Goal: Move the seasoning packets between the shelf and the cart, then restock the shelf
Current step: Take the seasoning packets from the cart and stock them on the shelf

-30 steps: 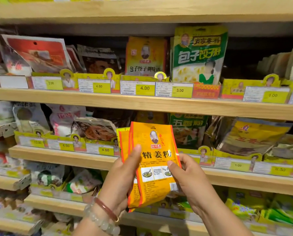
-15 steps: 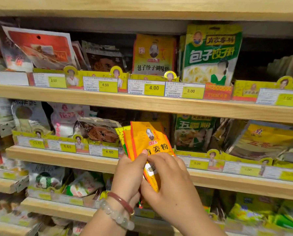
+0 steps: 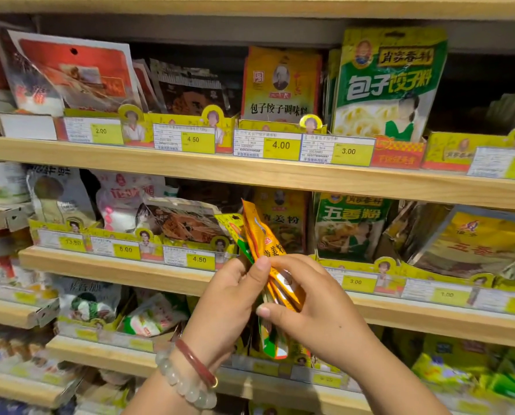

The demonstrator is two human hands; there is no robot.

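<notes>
I hold a small stack of orange ginger powder packets (image 3: pixel 263 235) edge-on in front of the middle wooden shelf (image 3: pixel 160 277). My left hand (image 3: pixel 229 304) grips the stack from the left, thumb pressed on the front packet. My right hand (image 3: pixel 316 310) closes on the stack's lower right side, fingers wrapped over it. A green and yellow packet sticks out below the hands. Behind the stack, a matching yellow ginger powder packet (image 3: pixel 286 217) stands in its shelf slot.
Wooden shelves run across the view, lined with yellow display trays and price tags. A green dumpling seasoning packet (image 3: pixel 391 85) and a yellow one (image 3: pixel 280 82) stand on the upper shelf (image 3: pixel 250 172). A green five-spice packet (image 3: pixel 349 226) stands right of the ginger slot.
The packets have turned from facing me to edge-on and moved up toward the middle shelf slot. My right hand has slid over the front of the stack.
</notes>
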